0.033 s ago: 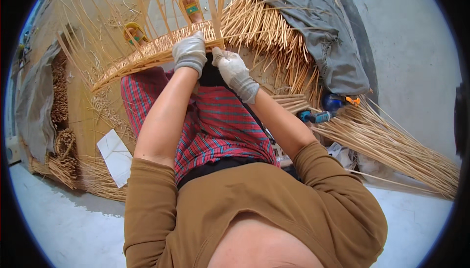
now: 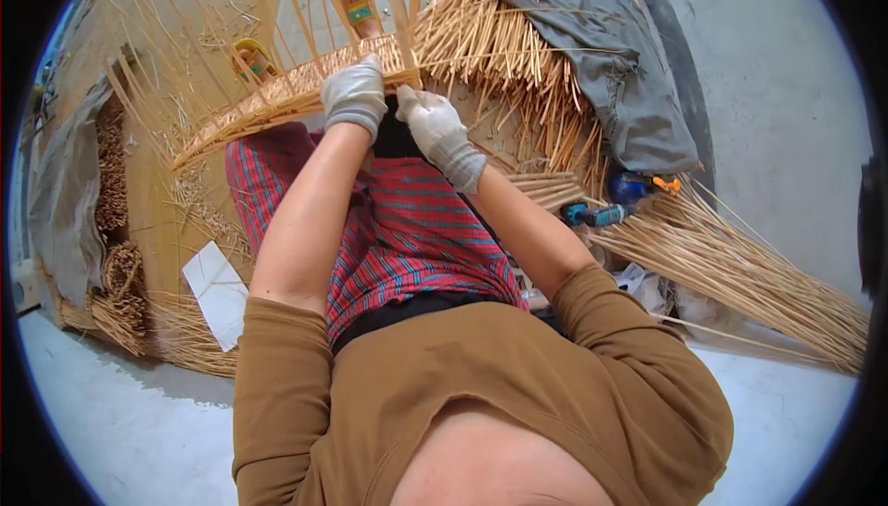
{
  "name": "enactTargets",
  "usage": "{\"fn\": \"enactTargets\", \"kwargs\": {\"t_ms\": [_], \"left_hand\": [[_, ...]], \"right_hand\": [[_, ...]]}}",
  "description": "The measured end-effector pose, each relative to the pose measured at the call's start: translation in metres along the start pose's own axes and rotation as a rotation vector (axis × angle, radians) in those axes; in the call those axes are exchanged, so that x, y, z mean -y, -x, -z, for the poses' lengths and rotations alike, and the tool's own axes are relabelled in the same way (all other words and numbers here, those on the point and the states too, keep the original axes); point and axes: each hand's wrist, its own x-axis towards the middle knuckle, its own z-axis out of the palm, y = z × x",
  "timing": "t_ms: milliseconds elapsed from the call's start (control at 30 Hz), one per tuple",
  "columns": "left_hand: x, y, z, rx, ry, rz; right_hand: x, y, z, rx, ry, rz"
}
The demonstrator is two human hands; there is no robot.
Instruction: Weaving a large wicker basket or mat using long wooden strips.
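Observation:
Across my knees lies a partly woven wicker basket [image 2: 268, 99], with a shiny woven bottom and long stakes standing up from its edges. My left hand [image 2: 355, 94], in a pale work glove, is closed over the near edge of the weave, close to its right end. Just right of it, my right hand [image 2: 435, 125], gloved too, is closed with thumb and fingers pressed together at the basket's near right corner. Whether a cane strand lies in its fingertips is too small to tell. The fingertips of my left hand are hidden behind the rim.
A heap of cut canes [image 2: 518, 53] lies at the far right, partly under a grey cloth [image 2: 592, 34]. Nearer are a blue-and-black power tool [image 2: 597, 215] and a long cane bundle [image 2: 740, 275]. Covered cane bundles [image 2: 111, 168] and a white sheet [image 2: 216, 293] lie left.
Both hands and the basket have shifted very slightly left in the picture. The grip of my hands looks the same.

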Motion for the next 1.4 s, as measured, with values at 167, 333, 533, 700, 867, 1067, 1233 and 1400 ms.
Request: {"fn": "enactTargets", "kwargs": {"t_ms": [167, 333, 533, 700, 867, 1067, 1233, 1400], "left_hand": [[0.013, -0.014, -0.009, -0.051, -0.119, -0.112], [0.014, -0.013, 0.005, -0.05, -0.48, -0.49], [0.021, -0.008, 0.004, -0.046, -0.598, -0.584], [0.03, 0.006, 0.011, -0.088, -0.626, -0.554], [0.025, 0.022, 0.016, -0.105, -0.586, -0.53], [0.04, 0.026, 0.015, -0.214, -0.293, -0.685], [0.046, 0.03, 0.011, -0.251, -0.08, -0.742], [0.054, 0.042, 0.023, -0.22, -0.044, -0.645]], "right_hand": [[0.013, 0.024, -0.001, -0.039, -0.053, 0.377], [0.022, 0.095, 0.056, -0.031, -0.259, 0.215], [-0.033, 0.116, 0.082, 0.43, -0.132, 0.558], [-0.142, 0.108, 0.108, 0.232, 0.409, 0.516], [-0.232, 0.117, 0.088, 0.399, 0.601, -0.223], [-0.135, 0.078, 0.045, 0.279, -0.103, 0.313], [-0.205, 0.028, 0.025, 0.555, 0.141, 0.123], [-0.185, -0.067, -0.021, 0.166, -0.034, -0.035]]}}
